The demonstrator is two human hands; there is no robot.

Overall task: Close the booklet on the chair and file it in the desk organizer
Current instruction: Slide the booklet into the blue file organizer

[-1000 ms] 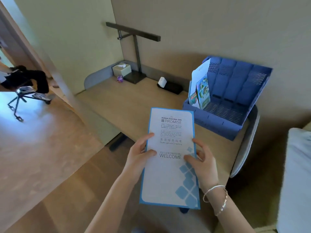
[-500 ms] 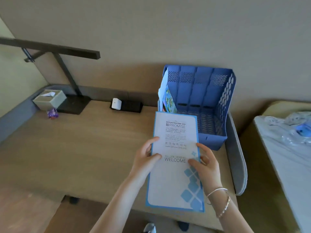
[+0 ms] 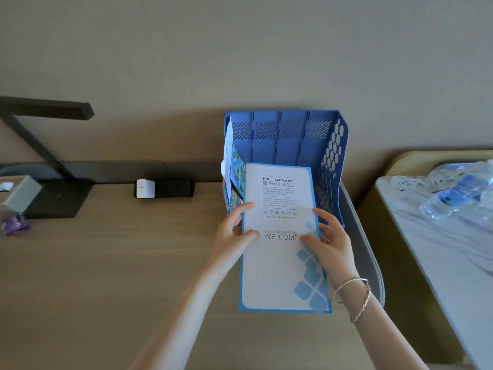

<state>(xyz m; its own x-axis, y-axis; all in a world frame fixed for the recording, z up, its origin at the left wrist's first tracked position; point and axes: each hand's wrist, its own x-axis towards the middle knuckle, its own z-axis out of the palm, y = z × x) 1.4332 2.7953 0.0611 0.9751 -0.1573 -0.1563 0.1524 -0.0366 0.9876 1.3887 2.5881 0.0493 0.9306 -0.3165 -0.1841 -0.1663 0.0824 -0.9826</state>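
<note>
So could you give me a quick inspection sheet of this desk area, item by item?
Surface: wooden desk, mostly bare.
Job's things: closed booklet held in front of the blue desk organizer; papers already stand in its leftmost slot.
Clutter: tissue box, purple wrapper, black lamp.
Hands: left hand and right hand grip the booklet's edges; bracelets on the right wrist.
Cables: nothing seen; white charger in a black socket strip.
Surroundings: beige wall; bed to the right with plastic-wrapped items.
</note>
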